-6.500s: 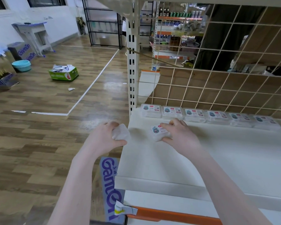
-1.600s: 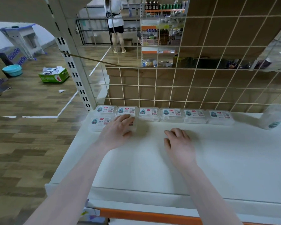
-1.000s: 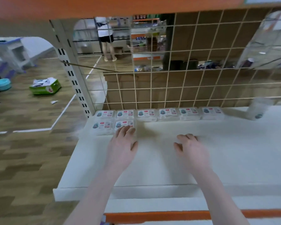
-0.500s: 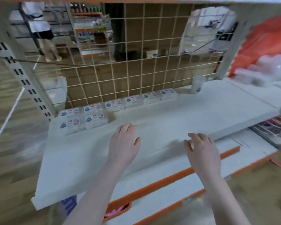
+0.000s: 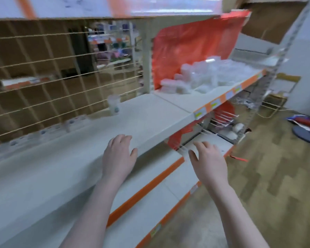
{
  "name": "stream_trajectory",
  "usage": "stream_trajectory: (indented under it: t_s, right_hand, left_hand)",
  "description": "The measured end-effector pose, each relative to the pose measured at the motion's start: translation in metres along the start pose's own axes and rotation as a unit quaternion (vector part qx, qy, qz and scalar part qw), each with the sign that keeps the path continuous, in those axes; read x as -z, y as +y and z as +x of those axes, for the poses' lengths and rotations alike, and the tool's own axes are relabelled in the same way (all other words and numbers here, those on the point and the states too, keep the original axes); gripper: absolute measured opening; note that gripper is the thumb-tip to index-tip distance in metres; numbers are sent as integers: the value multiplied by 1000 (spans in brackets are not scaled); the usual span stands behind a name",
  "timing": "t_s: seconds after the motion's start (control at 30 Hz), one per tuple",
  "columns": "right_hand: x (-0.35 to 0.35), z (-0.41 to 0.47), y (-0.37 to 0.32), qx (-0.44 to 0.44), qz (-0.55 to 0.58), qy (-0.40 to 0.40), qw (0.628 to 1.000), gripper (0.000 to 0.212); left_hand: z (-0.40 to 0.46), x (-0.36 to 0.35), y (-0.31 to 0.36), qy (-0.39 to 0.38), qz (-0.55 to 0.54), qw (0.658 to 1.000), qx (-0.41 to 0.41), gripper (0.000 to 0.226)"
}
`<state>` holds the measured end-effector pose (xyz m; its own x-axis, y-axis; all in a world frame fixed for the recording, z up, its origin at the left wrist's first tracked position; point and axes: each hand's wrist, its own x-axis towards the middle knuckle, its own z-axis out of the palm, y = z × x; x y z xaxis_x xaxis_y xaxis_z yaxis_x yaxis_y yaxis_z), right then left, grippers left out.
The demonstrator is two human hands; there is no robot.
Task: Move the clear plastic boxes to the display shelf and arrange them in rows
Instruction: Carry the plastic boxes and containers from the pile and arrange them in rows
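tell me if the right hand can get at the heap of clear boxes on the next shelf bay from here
Probably not yet. The right hand is open and empty, out past the shelf edge, and the heap of clear boxes lies well beyond it to the right. Nothing blocks the way; a step closer should do.

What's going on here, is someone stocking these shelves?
Yes. A person is filling a white display shelf with small clear plastic boxes. A blurred row of boxes lies along the wire-grid back, and one box stands alone further along. Both hands are empty right now: the left hand is over the shelf's front edge, the right hand is out past it. A pile of clear boxes waits on the next shelf.
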<state>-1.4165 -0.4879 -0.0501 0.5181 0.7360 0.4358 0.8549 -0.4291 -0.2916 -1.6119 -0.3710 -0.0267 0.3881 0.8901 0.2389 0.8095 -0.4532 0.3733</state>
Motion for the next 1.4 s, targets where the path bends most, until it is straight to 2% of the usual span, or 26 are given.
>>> stream_trajectory:
  t_s: [0.17, 0.33, 0.8, 0.93, 1.1, 1.27, 1.4]
  right_hand:
    - [13, 46, 83, 21, -22, 25, 999, 14]
    - [3, 93, 125, 39, -21, 65, 997, 16]
    - [-76, 278, 166, 64, 3, 84, 994, 20]
    - [-96, 317, 164, 71, 7, 55, 996, 26]
    - [-123, 363, 161, 114, 48, 50, 991, 25]
    - [-137, 413, 175, 186, 107, 81, 973, 20]
    - [-147, 461, 193, 240, 138, 73, 958, 32]
  left_hand:
    - [34, -39, 87, -6, -23, 1000, -11, 43]
    - [75, -67, 135, -5, -26, 999, -24, 44]
    - [268, -139, 173, 9, -50, 998, -33, 44]
    - [302, -141, 169, 24, -44, 998, -33, 40]
    - [329, -150, 163, 45, -39, 998, 12, 45]
    - [351, -166, 174, 87, -24, 993, 78, 37]
    - [367, -179, 200, 121, -26, 981, 146, 32]
